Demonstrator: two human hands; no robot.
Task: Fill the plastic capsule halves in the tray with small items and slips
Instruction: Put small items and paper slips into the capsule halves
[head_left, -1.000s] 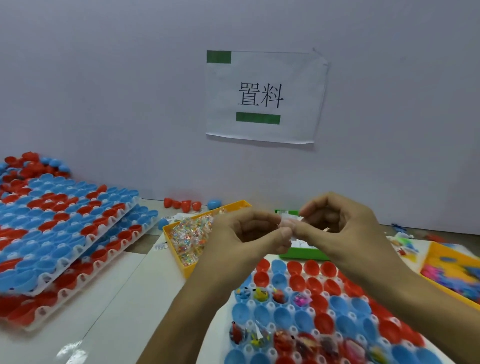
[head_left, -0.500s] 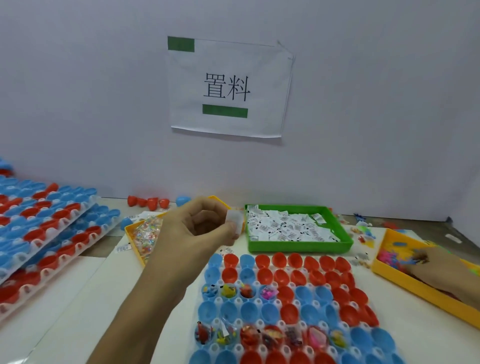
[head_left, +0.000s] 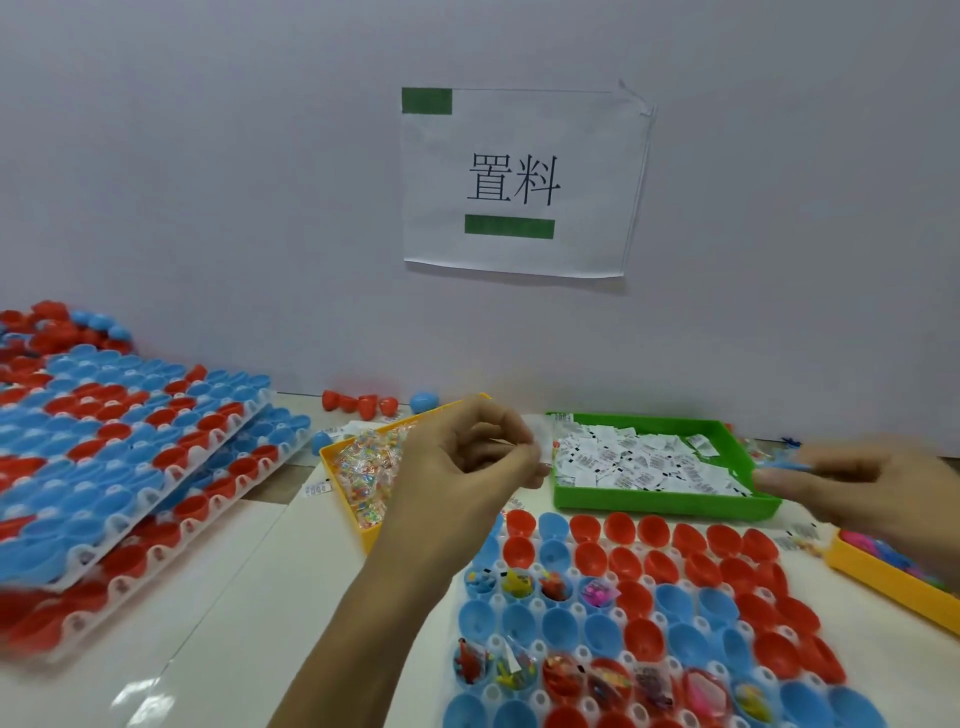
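A white tray (head_left: 576, 605) of red and blue capsule halves lies in front of me; several halves in its near-left rows hold small toys and packets (head_left: 519, 584). My left hand (head_left: 462, 462) hovers above the tray's far-left corner and pinches a small white slip (head_left: 540, 441) between thumb and fingers. My right hand (head_left: 862, 486) is blurred at the right, beside the green tray (head_left: 660, 506) of white slips (head_left: 639, 462). A small blue item (head_left: 782, 462) shows at its fingertips, seemingly pinched.
A yellow tray of clear candy-like packets (head_left: 363, 467) sits left of the green one. Another yellow tray (head_left: 883, 582) of coloured toys is at the right edge. Stacked trays of capsule halves (head_left: 130, 441) fill the left. Loose halves (head_left: 363, 402) lie by the wall.
My right hand left the slip, reached into the right yellow tray, and now moves back left toward the green tray. My left hand keeps the slip and stays roughly in place.
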